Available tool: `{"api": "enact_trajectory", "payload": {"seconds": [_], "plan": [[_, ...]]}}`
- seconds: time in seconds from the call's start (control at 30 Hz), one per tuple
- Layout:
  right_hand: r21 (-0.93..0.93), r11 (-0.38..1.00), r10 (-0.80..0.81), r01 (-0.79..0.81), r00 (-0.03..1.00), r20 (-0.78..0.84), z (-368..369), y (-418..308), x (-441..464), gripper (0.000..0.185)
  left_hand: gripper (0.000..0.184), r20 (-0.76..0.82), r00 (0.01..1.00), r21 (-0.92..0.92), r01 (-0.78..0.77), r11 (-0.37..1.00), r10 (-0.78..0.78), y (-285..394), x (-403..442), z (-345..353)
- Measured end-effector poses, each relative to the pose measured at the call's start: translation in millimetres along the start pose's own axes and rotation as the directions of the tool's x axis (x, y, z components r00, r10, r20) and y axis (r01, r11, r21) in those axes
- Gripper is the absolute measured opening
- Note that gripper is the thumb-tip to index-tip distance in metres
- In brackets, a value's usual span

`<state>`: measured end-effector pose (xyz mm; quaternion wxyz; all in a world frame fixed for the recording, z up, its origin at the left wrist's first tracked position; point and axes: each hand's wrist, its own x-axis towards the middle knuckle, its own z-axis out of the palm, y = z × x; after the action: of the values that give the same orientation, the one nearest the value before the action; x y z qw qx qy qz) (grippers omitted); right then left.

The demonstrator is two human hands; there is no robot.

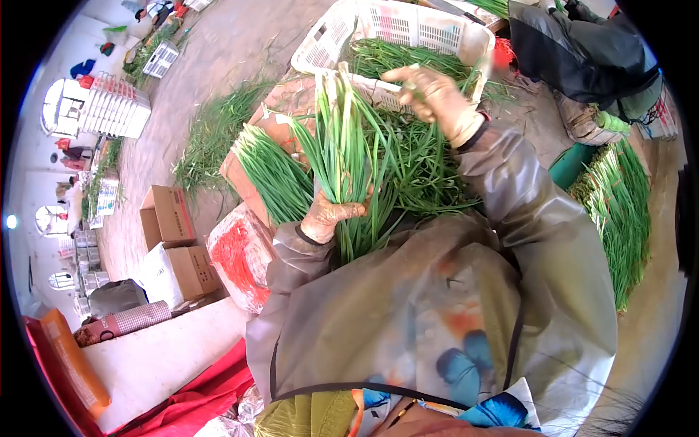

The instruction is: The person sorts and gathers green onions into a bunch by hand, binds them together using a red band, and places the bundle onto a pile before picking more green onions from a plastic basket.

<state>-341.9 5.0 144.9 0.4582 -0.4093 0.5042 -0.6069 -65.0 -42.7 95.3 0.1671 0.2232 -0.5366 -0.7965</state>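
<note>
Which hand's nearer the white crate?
Right. The right hand is by the crate's near side; the left hand is farther off, toward the body, gripping the green bunch.

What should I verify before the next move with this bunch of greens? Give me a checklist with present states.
1. Left hand closed around the held bunch: ok.
2. Right hand apart from that bunch: ok, it is raised to the right of the pale stalk ends.
3. Right hand empty: cannot tell; its fingers are bent and blurred.
4. Pale ends level with one another: not ok, they look staggered.
5. Held bunch tied: cannot tell; no band shows clearly.
6. Loose greens near at hand: ok, they lie just right of the bunch, probably within easy reach.
</note>
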Motion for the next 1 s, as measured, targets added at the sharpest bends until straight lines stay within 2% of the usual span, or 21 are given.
{"api": "enact_trajectory", "payload": {"seconds": [0.03, 0.1, 0.13, 0.17, 0.27, 0.3, 0.4, 0.5, 0.53, 0.57, 0.67, 0.7, 0.73, 0.77, 0.8, 0.83, 0.87, 0.9, 0.93, 0.97, 1.0], "plan": [[-0.053, 0.992, 0.12, -0.117, 0.991, 0.061, 16, -8, 2, 0.032, 0.048, 0.009, 1.0, 0.002, 0.002, 1.0, -0.002, 0, -1, 0], [-0.202, 0.977, -0.054, 0.074, 0.993, 0.105, 32, 24, 13, 0.032, 0.048, 0.095, 0.992, -0.009, 0.086, 0.996, -0.085, -4, -6, 0], [-0.116, 0.988, -0.094, 0.102, 0.993, 0.074, 31, 29, 9, 0.031, 0.056, 0.098, 0.995, -0.134, 0.041, 0.99, -0.028, -11, -7, 3], [-0.031, 0.991, -0.131, 0.132, 0.99, 0.044, 32, 33, 5, 0.031, 0.056, 0.099, 0.995, -0.135, 0.042, 0.99, -0.029, -15, -8, 5], [-0.168, 0.985, 0.037, -0.029, 0.998, 0.049, 20, 45, -4, 0.024, 0.06, -0.089, 0.994, -0.325, -0.093, 0.941, 0.067, -26, -12, 11], [0.036, 0.999, 0.015, -0.019, 0.996, 0.087, 23, 49, -5, 0.021, 0.06, -0.092, 0.994, -0.33, -0.087, 0.94, 0.06, -30, -13, 8], [0.297, 0.912, 0.27, -0.284, 0.959, 0.088, 17, 34, -22, 0.016, 0.06, -0.003, 1.0, -0.355, 0.024, 0.934, -0.027, -60, -12, -31], [0.277, 0.936, 0.192, -0.218, 0.974, 0.118, 11, 27, -21, 0.013, 0.059, -0.038, 0.999, -0.346, -0.038, 0.937, 0.027, -75, -9, -37], [0.298, 0.923, 0.214, -0.244, 0.968, 0.132, 8, 26, -18, 0.012, 0.059, -0.037, 0.998, -0.348, -0.06, 0.935, 0.05, -77, -9, -38], [0.447, 0.846, 0.22, -0.29, 0.954, 0.203, -2, 32, -14, 0.011, 0.059, -0.035, 0.997, -0.351, -0.082, 0.933, 0.074, -79, -9, -38], [0.654, 0.746, 0.121, -0.126, 0.991, 0.053, -20, 17, -13, 0.011, 0.06, -0.045, 0.996, -0.353, -0.086, 0.932, 0.074, -78, -14, -34], [0.632, 0.767, 0.04, -0.114, 0.991, 0.131, -39, 22, -10, 0.013, 0.061, -0.046, 0.996, -0.357, -0.088, 0.93, 0.077, -76, -16, -31], [0.381, 0.924, 0.032, -0.012, 0.998, -0.045, -50, 37, 0, 0.017, 0.06, -0.011, 0.999, -0.388, -0.041, 0.921, 0.039, -73, -17, -31], [0.08, 0.996, -0.031, 0.049, 0.977, -0.209, -55, 49, 7, 0.022, 0.059, 0.026, 1.0, -0.415, 0.007, 0.91, 0.004, -70, -17, -30], [-0.583, 0.795, -0.001, -0.168, 0.961, -0.278, -42, 24, -9, 0.034, 0.056, 0.012, 0.999, -0.38, -0.035, 0.924, 0.043, -65, -15, -26], [-0.64, 0.746, -0.041, -0.186, 0.945, -0.323, -31, 26, -11, 0.042, 0.056, 0.013, 0.999, -0.38, -0.036, 0.924, 0.044, -67, -14, -26], [-0.4, 0.914, -0.159, 0.073, 0.969, -0.187, -21, 46, -9, 0.038, 0.055, 0.0, 0.999, -0.36, -0.042, 0.932, 0.045, -71, -13, -28], [-0.086, 0.949, -0.312, 0.305, 0.946, -0.089, -10, 64, -6, 0.035, 0.054, -0.016, 0.999, -0.342, -0.049, 0.939, 0.046, -74, -12, -28], [-0.081, 0.993, -0.083, 0.081, 0.996, -0.024, 10, 45, -15, 0.034, 0.05, 0.013, 1.0, -0.374, 0.011, 0.928, -0.007, -68, -12, -23], [-0.088, 0.985, 0.151, -0.147, 0.988, 0.039, 29, 26, -23, 0.034, 0.05, 0.012, 1.0, -0.371, 0.014, 0.928, -0.011, -66, -13, -18], [-0.079, 0.983, 0.176, -0.166, 0.973, 0.146, 36, 34, -21, 0.031, 0.048, -0.029, 0.999, -0.372, 0.018, 0.928, -0.031, -63, -14, -15]]}}
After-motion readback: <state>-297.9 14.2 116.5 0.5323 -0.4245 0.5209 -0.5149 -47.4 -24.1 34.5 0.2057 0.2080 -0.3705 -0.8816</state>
